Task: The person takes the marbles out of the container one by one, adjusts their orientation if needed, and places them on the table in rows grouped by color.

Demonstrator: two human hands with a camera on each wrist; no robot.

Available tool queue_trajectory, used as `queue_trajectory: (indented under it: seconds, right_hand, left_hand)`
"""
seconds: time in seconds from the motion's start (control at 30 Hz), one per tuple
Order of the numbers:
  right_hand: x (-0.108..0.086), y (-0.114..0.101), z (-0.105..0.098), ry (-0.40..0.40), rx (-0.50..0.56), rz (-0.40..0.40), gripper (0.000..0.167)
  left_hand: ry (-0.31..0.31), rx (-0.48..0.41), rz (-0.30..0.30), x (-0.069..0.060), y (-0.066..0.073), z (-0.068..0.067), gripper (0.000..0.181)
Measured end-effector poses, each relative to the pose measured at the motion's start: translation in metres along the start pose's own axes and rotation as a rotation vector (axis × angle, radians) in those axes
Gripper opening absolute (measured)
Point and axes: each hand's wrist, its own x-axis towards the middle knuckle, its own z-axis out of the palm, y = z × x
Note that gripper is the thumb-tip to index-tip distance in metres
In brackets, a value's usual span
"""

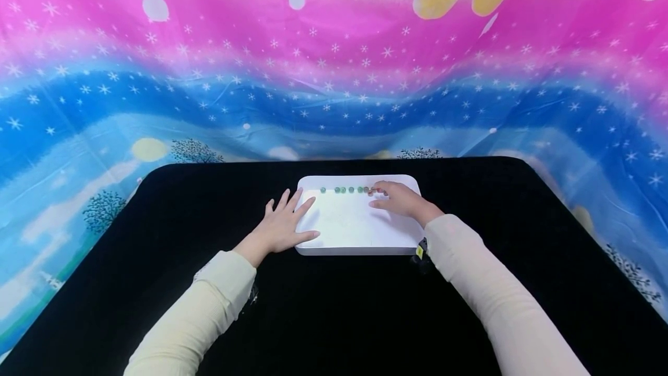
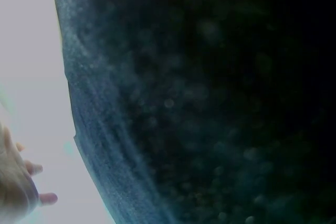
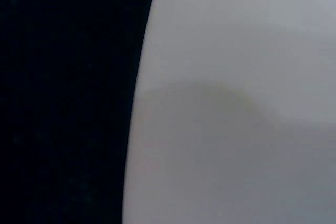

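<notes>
Your right fingers at the end of a row of green balls

Behind everything hangs a pink-and-blue snowflake-printed curtain (image 1: 313,103), in front of the black-covered table (image 1: 334,318). Your pale sleeves, left (image 1: 193,312) and right (image 1: 514,292), reach in over it from the near side. Between them, toward the table's far edge, sits a white rounded-corner platform (image 1: 344,225). At its left edge is your left hand (image 1: 280,225), fingers spread wide, thumb pointing inward across the white surface. Your right hand (image 1: 403,198) reaches over the platform's far right part, its fingers relaxed, with the thumb clear of them; you cannot tell here whether the fingertips touch a ball. A black device (image 1: 420,253) with a yellow mark shows beside your right cuff. Smallest are the marble-like green balls (image 1: 351,190), lined up along the platform's far side, unevenly spaced, the leftmost standing apart. By your right fingertips shows a reddish spot (image 1: 385,191), too small to make out.
</notes>
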Motion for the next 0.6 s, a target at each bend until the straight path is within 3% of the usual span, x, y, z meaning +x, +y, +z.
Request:
queue_trajectory:
  seconds: [0.6]
  right_hand:
    - [0.0060,0.0028,0.0025,-0.007,0.086,0.044,0.049]
  left_hand:
    - [-0.034,-0.026,-0.023,0.0006,-0.0014,0.0016,0.082]
